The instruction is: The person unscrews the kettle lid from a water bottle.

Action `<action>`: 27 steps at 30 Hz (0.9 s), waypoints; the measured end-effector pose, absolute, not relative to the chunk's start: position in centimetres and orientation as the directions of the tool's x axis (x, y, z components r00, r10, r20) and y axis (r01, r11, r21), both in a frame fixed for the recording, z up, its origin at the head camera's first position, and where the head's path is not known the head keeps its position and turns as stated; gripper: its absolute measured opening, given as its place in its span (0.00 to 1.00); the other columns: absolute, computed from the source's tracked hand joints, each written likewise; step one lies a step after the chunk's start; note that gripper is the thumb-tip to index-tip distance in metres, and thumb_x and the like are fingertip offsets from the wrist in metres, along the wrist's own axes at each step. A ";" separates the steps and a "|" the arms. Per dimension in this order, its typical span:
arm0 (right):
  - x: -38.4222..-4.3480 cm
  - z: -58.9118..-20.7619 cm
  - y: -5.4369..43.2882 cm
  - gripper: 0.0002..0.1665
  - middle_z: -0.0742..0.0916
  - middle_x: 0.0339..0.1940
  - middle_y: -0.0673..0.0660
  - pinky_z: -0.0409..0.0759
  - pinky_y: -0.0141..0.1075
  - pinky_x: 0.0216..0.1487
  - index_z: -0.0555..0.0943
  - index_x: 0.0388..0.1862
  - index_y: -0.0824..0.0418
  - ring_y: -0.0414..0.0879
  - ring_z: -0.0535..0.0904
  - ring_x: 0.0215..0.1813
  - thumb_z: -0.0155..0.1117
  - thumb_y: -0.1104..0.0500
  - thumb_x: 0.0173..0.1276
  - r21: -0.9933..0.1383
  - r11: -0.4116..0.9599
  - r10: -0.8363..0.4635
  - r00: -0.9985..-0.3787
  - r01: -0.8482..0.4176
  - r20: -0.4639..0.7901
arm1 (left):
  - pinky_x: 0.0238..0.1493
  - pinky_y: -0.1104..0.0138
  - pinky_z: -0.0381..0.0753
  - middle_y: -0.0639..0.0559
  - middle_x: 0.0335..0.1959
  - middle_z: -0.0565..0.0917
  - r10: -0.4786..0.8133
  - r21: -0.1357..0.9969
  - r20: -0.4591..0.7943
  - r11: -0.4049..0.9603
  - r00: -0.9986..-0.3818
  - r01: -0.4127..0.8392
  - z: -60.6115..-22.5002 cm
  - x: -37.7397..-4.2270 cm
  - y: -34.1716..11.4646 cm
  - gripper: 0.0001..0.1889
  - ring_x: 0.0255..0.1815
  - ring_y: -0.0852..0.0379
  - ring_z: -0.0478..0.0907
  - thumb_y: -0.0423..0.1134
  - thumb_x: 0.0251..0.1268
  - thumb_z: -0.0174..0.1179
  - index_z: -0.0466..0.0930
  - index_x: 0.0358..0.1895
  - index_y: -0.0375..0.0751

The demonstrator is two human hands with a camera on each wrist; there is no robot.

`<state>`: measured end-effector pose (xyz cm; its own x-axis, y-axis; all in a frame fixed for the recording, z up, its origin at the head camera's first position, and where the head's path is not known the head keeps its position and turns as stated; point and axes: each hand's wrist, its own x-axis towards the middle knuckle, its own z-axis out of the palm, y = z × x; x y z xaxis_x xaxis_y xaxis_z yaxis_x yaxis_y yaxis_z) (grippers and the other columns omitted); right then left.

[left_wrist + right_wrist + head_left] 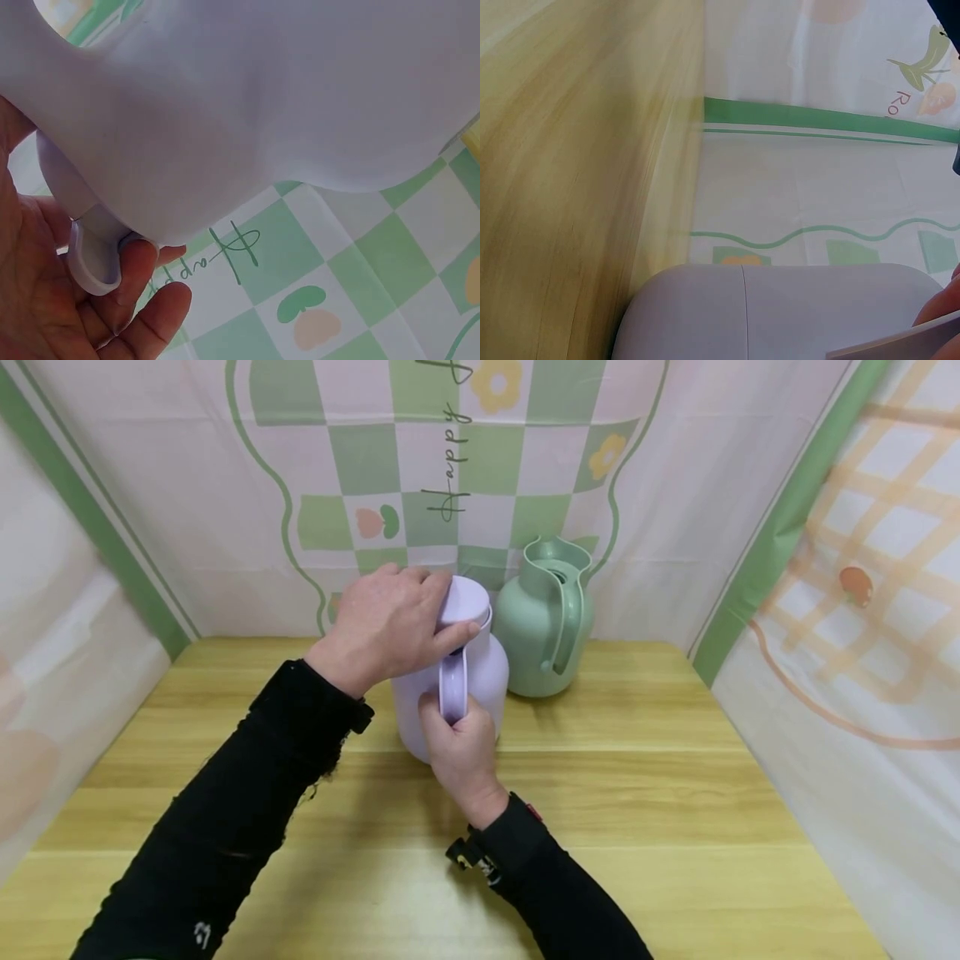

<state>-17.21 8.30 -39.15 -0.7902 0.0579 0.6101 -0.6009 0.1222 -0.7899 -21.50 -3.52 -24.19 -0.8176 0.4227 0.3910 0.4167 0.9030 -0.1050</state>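
A lavender thermal jug (pixel 488 675) stands upright on the table. My left hand (pixel 390 625) lies over its top, with the thumb across the near side and the fingers curled round the lavender lid (pixel 467 600). In the left wrist view, the fingertips wrap a small lip (pixel 97 259) beside the jug's neck. My right hand (pixel 463 750) grips the jug's handle (pixel 453 687) low down, thumb on its left side. Only a sliver of that hand shows at the edge of the right wrist view, by the jug's smooth side (pixel 682 315).
Behind and right of the lavender jug stands a green jug (pixel 536 639), its handle facing forward. The wooden table (pixel 637 793) ends at a printed cloth backdrop (pixel 487 460), and patterned cloth (pixel 862 635) also hangs along both sides.
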 end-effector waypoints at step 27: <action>-17.2 -39.0 8.2 0.25 0.64 0.14 0.47 0.57 0.33 0.22 0.61 0.16 0.56 0.39 0.58 0.18 0.59 0.60 0.71 -0.801 0.125 0.081 -0.798 -0.586 0.597 | 0.39 0.53 0.76 0.35 0.50 0.81 0.237 0.168 0.460 0.923 -0.856 0.345 -24.9 -22.1 -2.9 0.43 0.47 0.41 0.74 0.74 0.66 0.50 0.75 0.71 0.44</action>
